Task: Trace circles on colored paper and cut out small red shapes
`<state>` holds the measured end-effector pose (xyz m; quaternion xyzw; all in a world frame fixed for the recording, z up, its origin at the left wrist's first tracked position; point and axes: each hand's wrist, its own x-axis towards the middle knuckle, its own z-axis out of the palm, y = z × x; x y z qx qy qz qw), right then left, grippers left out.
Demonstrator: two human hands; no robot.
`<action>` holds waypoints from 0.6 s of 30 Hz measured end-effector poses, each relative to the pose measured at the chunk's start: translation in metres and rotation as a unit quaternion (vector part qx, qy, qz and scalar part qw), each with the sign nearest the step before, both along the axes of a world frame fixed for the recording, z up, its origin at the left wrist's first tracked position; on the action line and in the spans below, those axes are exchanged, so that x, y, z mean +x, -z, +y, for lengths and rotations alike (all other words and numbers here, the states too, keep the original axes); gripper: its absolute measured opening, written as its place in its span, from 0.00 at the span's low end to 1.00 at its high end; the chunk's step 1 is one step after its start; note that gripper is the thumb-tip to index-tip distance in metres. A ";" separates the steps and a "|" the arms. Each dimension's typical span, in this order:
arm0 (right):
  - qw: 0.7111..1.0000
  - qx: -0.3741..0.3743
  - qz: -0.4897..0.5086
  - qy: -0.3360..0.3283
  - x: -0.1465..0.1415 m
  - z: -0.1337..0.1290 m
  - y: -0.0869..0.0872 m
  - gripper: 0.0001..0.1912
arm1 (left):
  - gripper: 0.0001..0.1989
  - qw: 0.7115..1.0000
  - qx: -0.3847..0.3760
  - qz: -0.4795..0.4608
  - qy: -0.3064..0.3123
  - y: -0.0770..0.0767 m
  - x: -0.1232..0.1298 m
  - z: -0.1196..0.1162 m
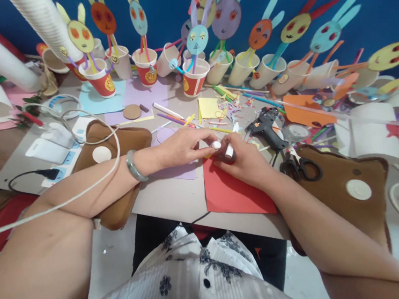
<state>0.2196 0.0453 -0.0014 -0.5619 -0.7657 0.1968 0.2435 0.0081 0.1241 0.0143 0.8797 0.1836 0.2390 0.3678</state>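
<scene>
My left hand, with a bracelet on the wrist, pinches a small round white piece between thumb and fingers. Close beside it on the right, my right hand is closed around a marker with a white end. A dark brown shape shows between the fingers, too hidden to name. Both hands are over the top edge of a red paper sheet that lies at the table's front edge. Purple paper lies under my left forearm and hand.
Rabbit-faced figures stand in paper cups along the blue wall. A black glue gun and scissors lie right of my right hand. Brown cushions flank the work area. A white cable crosses my left forearm. Paper scraps lie ahead.
</scene>
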 end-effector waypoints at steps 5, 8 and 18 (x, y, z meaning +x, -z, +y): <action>1.000 0.006 0.000 -0.001 0.000 0.000 0.001 0.15 | 0.17 1.000 0.006 0.003 -0.008 0.000 0.000 0.000; 1.000 0.003 -0.001 0.000 0.000 0.001 0.002 0.15 | 0.16 1.000 0.009 -0.003 -0.013 0.000 0.000 0.000; 1.000 -0.002 0.004 0.003 -0.001 0.000 0.001 0.15 | 0.16 1.000 -0.005 -0.003 -0.019 0.001 0.000 0.000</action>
